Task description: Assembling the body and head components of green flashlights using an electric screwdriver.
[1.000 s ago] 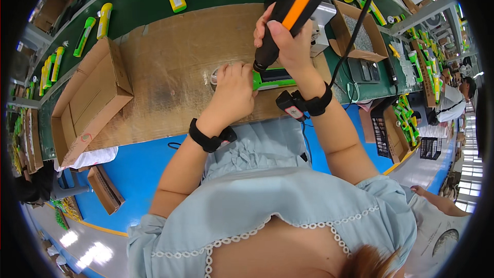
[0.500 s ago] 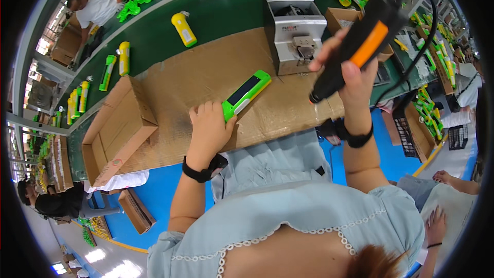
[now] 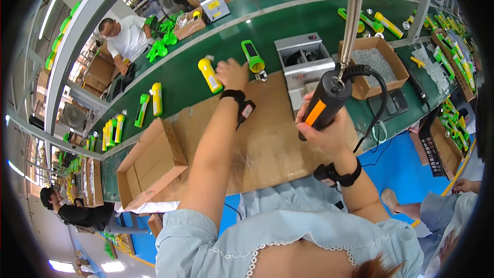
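Note:
My right hand (image 3: 329, 128) is wrapped round a black electric screwdriver (image 3: 323, 104) with an orange stripe. The tool hangs from a coiled metal spring and points down over the cardboard's right part. My left hand (image 3: 232, 75) is stretched out to the far edge of the cardboard, its fingers apart, close to a yellow flashlight (image 3: 210, 75). I cannot tell whether they touch it. To the right of that hand, a green flashlight (image 3: 252, 55) with a dark panel lies on the green surface, beside a small silver cup-shaped part (image 3: 261, 76).
A cardboard sheet (image 3: 272, 144) covers the near bench. An open cardboard box (image 3: 154, 167) stands left, a grey metal machine (image 3: 303, 64) behind the screwdriver. Right of it, a box of small silvery pieces (image 3: 373, 67) stands. More flashlights (image 3: 157, 99) line the green belt; a co-worker (image 3: 126, 38) sits beyond.
My left hand has moved off the cardboard to the far side; no green flashlight lies on the sheet now, and one lies beyond it. The screwdriver has come lower and leftward. The view has shifted.

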`<control>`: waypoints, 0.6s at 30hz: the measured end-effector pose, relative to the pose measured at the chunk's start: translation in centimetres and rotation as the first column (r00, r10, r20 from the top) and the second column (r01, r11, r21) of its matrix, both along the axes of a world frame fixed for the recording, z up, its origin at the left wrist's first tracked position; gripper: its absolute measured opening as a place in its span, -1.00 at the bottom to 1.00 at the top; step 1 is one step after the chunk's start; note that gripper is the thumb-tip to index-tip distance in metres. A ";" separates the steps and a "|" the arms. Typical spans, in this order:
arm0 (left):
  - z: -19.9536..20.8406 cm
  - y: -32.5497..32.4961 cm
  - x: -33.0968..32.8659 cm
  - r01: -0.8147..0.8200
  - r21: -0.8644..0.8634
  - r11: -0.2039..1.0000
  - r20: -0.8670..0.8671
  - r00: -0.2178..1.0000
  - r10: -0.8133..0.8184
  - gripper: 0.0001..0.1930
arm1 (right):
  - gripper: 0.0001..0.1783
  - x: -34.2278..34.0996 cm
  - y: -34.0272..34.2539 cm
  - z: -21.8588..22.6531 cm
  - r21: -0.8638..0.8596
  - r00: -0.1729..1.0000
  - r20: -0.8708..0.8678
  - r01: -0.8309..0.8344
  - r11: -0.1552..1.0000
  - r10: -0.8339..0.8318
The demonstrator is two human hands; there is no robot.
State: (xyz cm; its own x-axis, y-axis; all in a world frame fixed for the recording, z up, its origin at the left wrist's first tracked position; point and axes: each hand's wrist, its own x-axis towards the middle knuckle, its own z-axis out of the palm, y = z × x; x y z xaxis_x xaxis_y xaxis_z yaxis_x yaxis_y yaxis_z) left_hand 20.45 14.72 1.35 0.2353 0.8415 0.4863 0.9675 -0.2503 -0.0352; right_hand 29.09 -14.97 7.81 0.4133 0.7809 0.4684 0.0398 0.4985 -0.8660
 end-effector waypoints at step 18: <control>2.8 -20.9 -15.6 0.566 -0.404 0.718 0.411 0.814 -0.410 -0.64 | -0.55 7.0 3.8 4.4 0.414 0.983 -0.073 0.183 0.892 -0.168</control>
State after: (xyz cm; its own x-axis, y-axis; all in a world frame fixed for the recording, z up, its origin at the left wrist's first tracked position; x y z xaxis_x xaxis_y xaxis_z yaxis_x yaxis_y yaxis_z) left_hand 4.88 -6.22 4.11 0.6048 0.7814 0.1537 0.6508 -0.5962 0.4701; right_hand 36.08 -11.22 12.22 0.5470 0.4299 0.7183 0.1342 0.8019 -0.5821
